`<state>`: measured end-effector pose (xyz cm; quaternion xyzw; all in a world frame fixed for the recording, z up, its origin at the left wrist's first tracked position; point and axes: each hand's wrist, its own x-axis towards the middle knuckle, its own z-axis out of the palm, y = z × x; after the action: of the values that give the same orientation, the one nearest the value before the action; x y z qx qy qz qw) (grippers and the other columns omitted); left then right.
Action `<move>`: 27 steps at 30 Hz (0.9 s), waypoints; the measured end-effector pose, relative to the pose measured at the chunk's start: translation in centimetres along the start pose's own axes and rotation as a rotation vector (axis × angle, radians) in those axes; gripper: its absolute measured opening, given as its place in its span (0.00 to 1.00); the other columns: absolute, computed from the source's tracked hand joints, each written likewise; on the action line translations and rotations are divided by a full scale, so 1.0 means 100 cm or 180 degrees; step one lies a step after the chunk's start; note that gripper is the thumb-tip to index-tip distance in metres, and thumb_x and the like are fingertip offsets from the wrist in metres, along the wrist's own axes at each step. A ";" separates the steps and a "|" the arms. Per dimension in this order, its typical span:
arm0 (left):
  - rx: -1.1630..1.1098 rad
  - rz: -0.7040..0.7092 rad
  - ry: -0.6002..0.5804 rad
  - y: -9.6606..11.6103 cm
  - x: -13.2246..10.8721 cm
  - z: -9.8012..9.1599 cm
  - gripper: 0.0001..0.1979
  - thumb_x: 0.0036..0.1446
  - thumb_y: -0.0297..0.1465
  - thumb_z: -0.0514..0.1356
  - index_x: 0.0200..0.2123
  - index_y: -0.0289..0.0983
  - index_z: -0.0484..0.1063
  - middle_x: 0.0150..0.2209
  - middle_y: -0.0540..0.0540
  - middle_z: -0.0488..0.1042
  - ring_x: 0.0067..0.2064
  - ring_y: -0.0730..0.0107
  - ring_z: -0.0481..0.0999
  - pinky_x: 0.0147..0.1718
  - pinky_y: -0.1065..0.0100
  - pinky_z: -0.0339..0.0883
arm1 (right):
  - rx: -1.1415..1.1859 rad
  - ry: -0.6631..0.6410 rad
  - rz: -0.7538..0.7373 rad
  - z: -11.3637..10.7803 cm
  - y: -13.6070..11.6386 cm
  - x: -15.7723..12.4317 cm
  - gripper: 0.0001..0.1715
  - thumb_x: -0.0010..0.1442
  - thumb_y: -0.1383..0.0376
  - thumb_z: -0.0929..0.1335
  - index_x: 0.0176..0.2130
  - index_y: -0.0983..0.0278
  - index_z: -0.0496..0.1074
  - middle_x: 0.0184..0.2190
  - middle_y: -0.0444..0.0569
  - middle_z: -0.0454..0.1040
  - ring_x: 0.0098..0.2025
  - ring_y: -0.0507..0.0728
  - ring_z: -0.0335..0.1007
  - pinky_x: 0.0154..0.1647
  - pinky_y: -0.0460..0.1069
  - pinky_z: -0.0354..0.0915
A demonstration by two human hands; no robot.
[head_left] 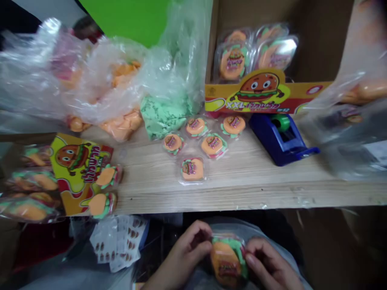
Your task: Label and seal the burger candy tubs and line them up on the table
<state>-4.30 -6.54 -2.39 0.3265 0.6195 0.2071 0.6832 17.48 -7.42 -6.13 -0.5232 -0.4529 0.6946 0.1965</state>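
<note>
A clear plastic pack with a burger-shaped sweet [226,259] is held low, in front of the table's edge. It has an orange bun, green and red layers, and a label on the bun. My left hand [191,250] grips its left edge between thumb and fingers. On the opposite side, my right hand [267,261] pinches the right edge near the green layer. On the table ahead, several similar burger packs [212,145] lie loosely grouped, with one labelled pack [192,169] closest to me. Sheets of burger stickers [125,241] are below the table edge, left of my left hand.
A display box [254,94] with burger packs stands at the back right, beside a blue tape dispenser [276,139]. Another display box [78,173] is on the left. Clear bags hold orange pieces [122,123] and green pieces [165,114]. More plastic [356,141] lies right.
</note>
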 end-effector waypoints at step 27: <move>0.0789 0.0978 -0.0132 0.053 -0.010 -0.021 0.10 0.61 0.27 0.52 0.36 0.39 0.73 0.33 0.50 0.68 0.37 0.74 0.68 0.38 0.74 0.60 | -0.0082 -0.0182 -0.0493 0.001 -0.047 0.020 0.07 0.55 0.61 0.68 0.36 0.54 0.75 0.31 0.46 0.73 0.35 0.54 0.71 0.36 0.44 0.67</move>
<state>-5.83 -3.13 1.95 0.5030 0.5690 0.2242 0.6107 15.67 -3.61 -3.32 -0.4690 -0.5063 0.6861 0.2300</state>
